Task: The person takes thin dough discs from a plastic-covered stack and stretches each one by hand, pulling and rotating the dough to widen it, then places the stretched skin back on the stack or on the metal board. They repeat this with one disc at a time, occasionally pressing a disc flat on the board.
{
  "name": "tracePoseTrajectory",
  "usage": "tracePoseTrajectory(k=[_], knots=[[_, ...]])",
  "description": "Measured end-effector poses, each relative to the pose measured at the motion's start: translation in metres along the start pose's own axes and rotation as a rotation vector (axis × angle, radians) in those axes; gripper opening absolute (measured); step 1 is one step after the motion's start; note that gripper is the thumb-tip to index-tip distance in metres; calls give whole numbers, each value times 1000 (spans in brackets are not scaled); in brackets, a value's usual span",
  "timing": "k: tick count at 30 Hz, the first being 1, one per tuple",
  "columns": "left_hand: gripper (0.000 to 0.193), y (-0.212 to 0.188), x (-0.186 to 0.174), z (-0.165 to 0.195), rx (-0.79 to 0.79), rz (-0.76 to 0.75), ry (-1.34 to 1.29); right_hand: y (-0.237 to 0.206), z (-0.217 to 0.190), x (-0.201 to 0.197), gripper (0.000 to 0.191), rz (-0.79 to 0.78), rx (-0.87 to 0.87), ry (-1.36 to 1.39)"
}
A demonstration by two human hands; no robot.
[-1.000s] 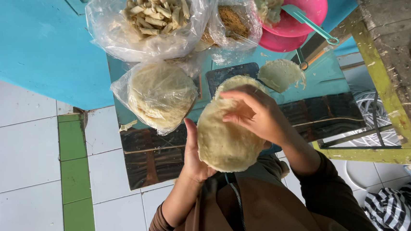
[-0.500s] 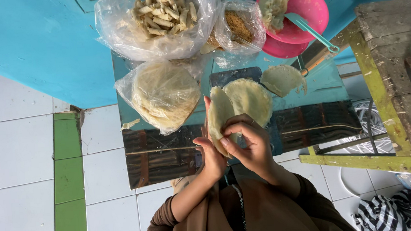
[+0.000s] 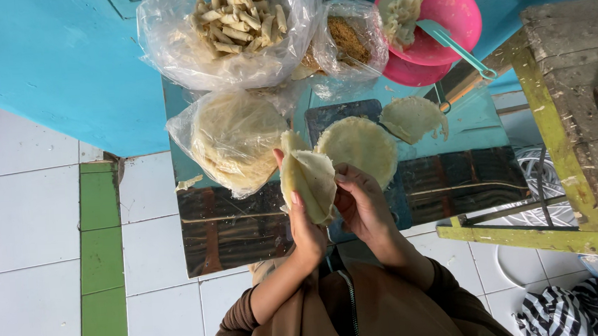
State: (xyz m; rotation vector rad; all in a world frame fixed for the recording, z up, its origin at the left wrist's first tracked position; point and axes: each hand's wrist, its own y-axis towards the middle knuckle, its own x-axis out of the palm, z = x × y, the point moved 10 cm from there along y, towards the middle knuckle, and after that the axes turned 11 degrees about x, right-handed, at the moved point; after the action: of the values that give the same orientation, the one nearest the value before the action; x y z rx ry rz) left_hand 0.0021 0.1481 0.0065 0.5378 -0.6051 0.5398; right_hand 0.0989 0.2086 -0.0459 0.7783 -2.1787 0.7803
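Note:
My left hand (image 3: 303, 220) and my right hand (image 3: 361, 202) together hold a thin pale round wrapper (image 3: 308, 178), folded up between the fingers above the low table. The left thumb lies on its left edge; the right fingers pinch its right side. Just beyond it another flat wrapper (image 3: 359, 146) lies on a dark board (image 3: 328, 114). A torn wrapper piece (image 3: 413, 118) lies to the right of that.
A clear bag with a stack of wrappers (image 3: 234, 139) sits left. Behind are a bag of rolled pieces (image 3: 232, 18), a bag of brown filling (image 3: 347, 40), and a pink bowl (image 3: 453, 10) with a teal spoon (image 3: 455, 46). A yellow-green wooden bench (image 3: 562, 121) stands right.
The round wrapper, held flat and wide in both hands a second ago, has been folded into a narrow shape; the hands drew closer, uncovering the flat wrapper on the board.

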Motion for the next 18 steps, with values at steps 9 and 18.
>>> tracePoseTrajectory(k=[9,18], knots=[[77,-4,10,18,307,-188,647,-8,5,29,44,-2,-121,-247],[95,-5,-10,-7,109,105,17,-2,8,5,29,115,-66,110]])
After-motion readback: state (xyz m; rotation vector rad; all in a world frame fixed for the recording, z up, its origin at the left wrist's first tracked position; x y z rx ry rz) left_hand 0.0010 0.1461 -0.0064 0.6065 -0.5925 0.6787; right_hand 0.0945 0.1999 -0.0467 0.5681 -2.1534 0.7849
